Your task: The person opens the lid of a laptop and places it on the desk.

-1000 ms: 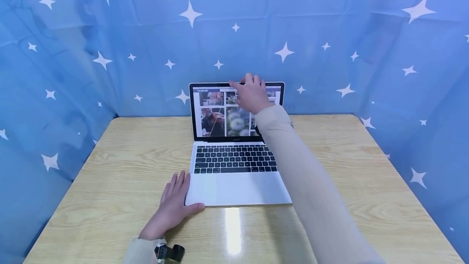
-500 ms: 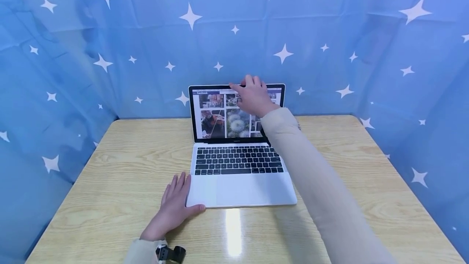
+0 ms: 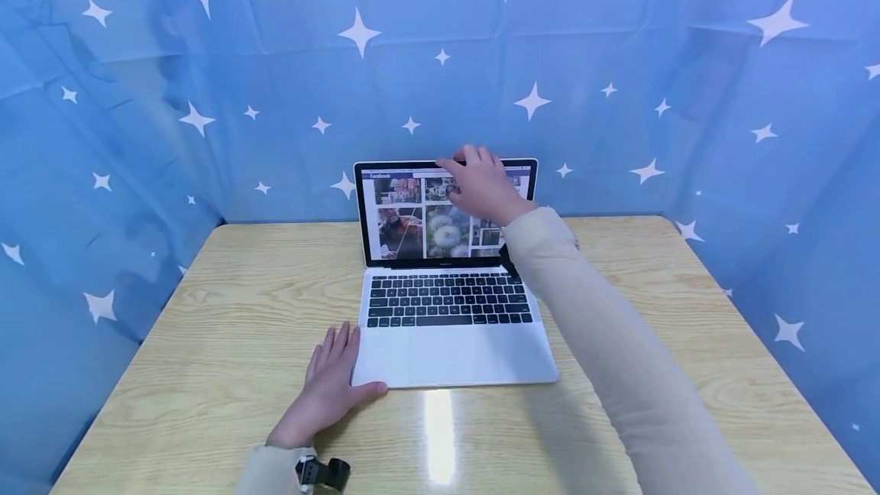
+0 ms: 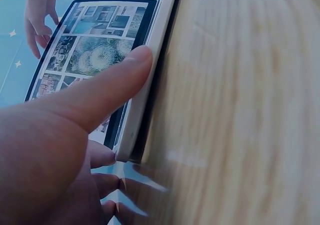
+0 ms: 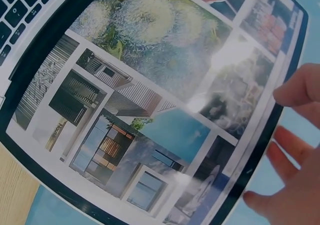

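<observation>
An open silver laptop (image 3: 454, 357) sits on the table, its screen (image 3: 402, 229) lit with a page of photos. My right hand (image 3: 481, 182) holds the lid's top edge right of the middle, some fingers over the edge and the thumb on the screen side. In the right wrist view, the right hand's fingertips meet the dark bezel (image 5: 296, 50). My left hand (image 3: 330, 384) rests at the laptop's front left corner, fingers extended along the side. Its thumb lies across the front edge, as the left wrist view shows beside the laptop base (image 4: 134, 122).
A wooden table (image 3: 254, 289) bears the laptop, and a blue curtain (image 3: 275, 59) with white stars hangs behind and beside it. A wristband with a small black device (image 3: 330, 472) sits on the left wrist. The right sleeve (image 3: 612, 342) passes over the table right of the laptop.
The right hand has shifted slightly right along the lid's top edge, and its forearm has moved right, uncovering more of the keyboard and screen. The left hand stays at the corner.
</observation>
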Demonstrator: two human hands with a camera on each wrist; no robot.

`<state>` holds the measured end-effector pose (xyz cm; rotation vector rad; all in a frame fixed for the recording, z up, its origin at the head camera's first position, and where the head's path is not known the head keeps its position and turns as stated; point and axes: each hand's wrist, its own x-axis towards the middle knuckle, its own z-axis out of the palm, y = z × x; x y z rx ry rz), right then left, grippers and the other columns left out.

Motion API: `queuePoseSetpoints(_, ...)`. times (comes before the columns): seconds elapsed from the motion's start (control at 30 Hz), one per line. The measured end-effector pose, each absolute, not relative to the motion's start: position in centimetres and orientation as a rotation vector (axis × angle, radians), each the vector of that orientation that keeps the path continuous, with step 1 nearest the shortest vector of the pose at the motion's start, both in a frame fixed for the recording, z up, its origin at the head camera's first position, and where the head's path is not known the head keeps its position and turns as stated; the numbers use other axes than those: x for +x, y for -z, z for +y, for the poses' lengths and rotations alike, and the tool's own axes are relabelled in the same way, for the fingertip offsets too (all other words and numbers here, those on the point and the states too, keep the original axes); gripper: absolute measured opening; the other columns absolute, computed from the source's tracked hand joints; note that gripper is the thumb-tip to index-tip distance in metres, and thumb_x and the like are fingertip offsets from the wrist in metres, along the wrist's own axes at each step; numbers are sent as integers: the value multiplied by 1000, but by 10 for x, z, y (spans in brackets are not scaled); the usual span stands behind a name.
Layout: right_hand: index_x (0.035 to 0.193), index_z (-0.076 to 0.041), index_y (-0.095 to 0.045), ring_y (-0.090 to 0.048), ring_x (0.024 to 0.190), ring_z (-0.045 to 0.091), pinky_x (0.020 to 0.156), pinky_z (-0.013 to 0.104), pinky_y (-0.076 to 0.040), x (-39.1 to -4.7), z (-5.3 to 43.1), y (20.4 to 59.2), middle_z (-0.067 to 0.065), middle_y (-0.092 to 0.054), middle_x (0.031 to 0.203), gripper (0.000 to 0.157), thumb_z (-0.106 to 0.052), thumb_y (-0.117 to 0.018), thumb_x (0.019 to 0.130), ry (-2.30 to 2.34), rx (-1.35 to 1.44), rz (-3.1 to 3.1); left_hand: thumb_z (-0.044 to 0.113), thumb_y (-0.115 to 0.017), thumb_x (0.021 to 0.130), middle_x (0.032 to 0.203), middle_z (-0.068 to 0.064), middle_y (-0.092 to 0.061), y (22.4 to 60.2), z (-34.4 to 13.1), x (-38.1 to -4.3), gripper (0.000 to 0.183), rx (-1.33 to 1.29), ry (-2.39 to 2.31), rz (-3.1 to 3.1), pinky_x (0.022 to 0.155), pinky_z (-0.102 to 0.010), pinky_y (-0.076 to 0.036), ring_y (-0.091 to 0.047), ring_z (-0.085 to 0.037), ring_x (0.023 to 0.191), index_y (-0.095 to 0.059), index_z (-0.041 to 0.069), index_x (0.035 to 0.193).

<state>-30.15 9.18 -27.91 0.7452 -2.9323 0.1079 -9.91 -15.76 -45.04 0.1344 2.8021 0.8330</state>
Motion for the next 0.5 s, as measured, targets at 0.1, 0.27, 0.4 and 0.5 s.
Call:
queuePoseSetpoints(0.1,140,-24,-30,-27,123,29,103,52,-15,-297,94,279,9,-31,134,57,-22,-52,87,-126,780,-2922,63,-62,66,148,-17,-3,449,-158,-100,108,131,-808,2813,103,-53,3,7,-35,133,-13,6,143)
queuePoseSetpoints(0.27,141,-20,-28,-16,132,29,106,51,-8,-290,100,280,11,-21,145,60,-20,-54,87,-93,864,-2923,66,-61,65,148,-17,-7,446,-158,-102,108,147,-730,2841,102,-55,-4,1,-37,133,-16,7,143)
queuePoseSetpoints(0.4,143,-19,-22,-6,135,26,107,47,-4,-281,107,282,10,-10,148,64,-23,-55,88,-74,933,-2926,67,-58,67,148,-16,-8,441,-160,-103,105,183,-643,2835,101,-57,-8,-1,-36,133,-16,7,143)
queuePoseSetpoints(0.5,142,-18,-24,-8,135,27,107,47,-7,-272,116,286,11,-11,148,64,-22,-56,87,-85,966,-2868,66,-57,70,147,-16,-11,436,-161,-106,101,213,-596,2820,99,-59,-12,-5,-37,132,-19,7,142)
